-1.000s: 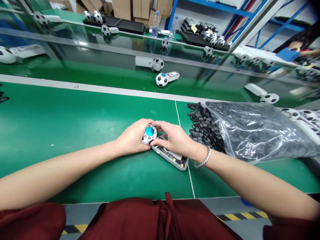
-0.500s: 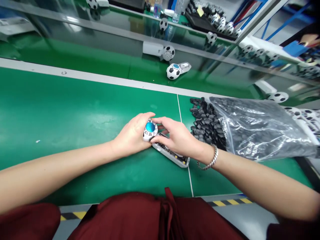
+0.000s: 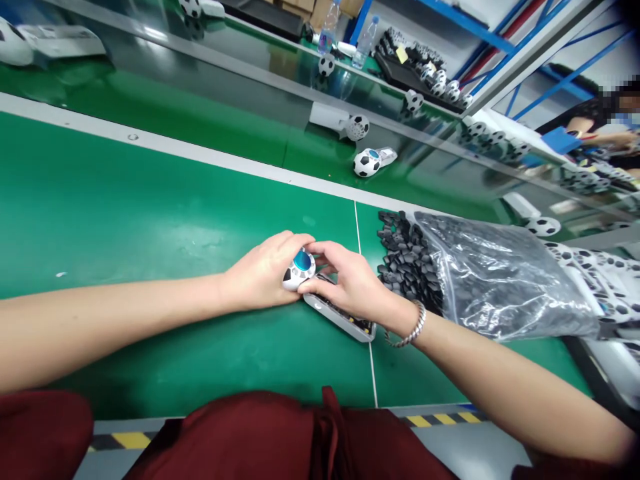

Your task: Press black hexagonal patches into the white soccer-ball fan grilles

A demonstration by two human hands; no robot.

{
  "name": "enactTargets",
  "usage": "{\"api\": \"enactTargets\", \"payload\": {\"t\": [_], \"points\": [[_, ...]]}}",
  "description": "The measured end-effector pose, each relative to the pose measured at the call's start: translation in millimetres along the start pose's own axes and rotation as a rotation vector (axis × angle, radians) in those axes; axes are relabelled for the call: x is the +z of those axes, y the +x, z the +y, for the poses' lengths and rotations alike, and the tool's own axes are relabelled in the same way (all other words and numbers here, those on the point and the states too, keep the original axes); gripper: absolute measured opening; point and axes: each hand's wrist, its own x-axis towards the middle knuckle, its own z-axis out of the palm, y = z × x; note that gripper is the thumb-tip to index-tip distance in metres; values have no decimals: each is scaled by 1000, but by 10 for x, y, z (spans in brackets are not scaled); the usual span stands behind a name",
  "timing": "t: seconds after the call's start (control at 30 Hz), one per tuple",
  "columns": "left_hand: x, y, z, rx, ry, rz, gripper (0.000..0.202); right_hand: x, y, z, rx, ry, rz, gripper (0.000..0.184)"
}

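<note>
A blue-capped ball piece (image 3: pixel 299 269) now tipped toward the upper right within the left hand (image 3: pixel 263 279), worktop edge (image 3: pixel 150 148) sloping more steeply across the view

A dark maroon garment (image 3: pixel 240 433) covers the torso, with a hanging tie of the same cloth (image 3: pixel 327 420) at the front and wide matching sleeves (image 3: pixel 43 433) ending above bare forearms (image 3: pixel 120 327). A silver chain-link bracelet (image 3: pixel 413 325) circles the right wrist; the left hand (image 3: pixel 263 277) and right hand (image 3: pixel 350 283) are bare.
</note>
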Motion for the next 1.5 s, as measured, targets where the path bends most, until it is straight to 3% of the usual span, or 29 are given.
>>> {"api": "enactTargets", "payload": {"t": [0.27,0.4,0.5,0.57,0.7,0.77,0.83,0.93,1.0,1.07,1.13,1.23,1.37,1.43,1.5], "points": [[98,-4,50,-120,5,119,56,-27,71,31,-43,-32,5,49],[17,29,39,-176,-71,70,54,-21,152,8,49,78,-6,44],[-75,28,51,-296,-162,18,58,-132,177,-70,163,239,-83,42],[-126,6,62,-379,-218,7,65,-270,114,-152,205,228,-122,47],[-212,-56,89,-465,-326,-9,76,-532,-195,-319,168,3,-180,72],[-275,-70,111,-482,-373,-10,82,-590,-352,-372,176,-56,-148,68],[-358,-70,143,-467,-488,-25,84,-598,-458,-398,241,66,-124,50],[-482,-66,222,-347,-761,-32,73,-549,-534,-405,329,589,-165,36],[-535,-72,293,-249,-906,14,62,-479,-562,-412,338,921,-216,41],[-558,-77,359,-208,-962,67,57,-370,-591,-438,341,1077,-275,52],[-559,-67,403,-246,-907,112,55,-225,-619,-486,380,1117,-280,57],[-524,1,436,-338,-779,168,57,19,-634,-584,498,1205,-95,48],[-352,123,534,-456,-990,317,57,231,-579,-667,533,1288,100,46],[-254,159,609,-531,-1147,328,48,230,-553,-643,439,1154,72,48],[-226,180,658,-587,-1158,249,44,148,-565,-556,291,895,-53,46]]}}
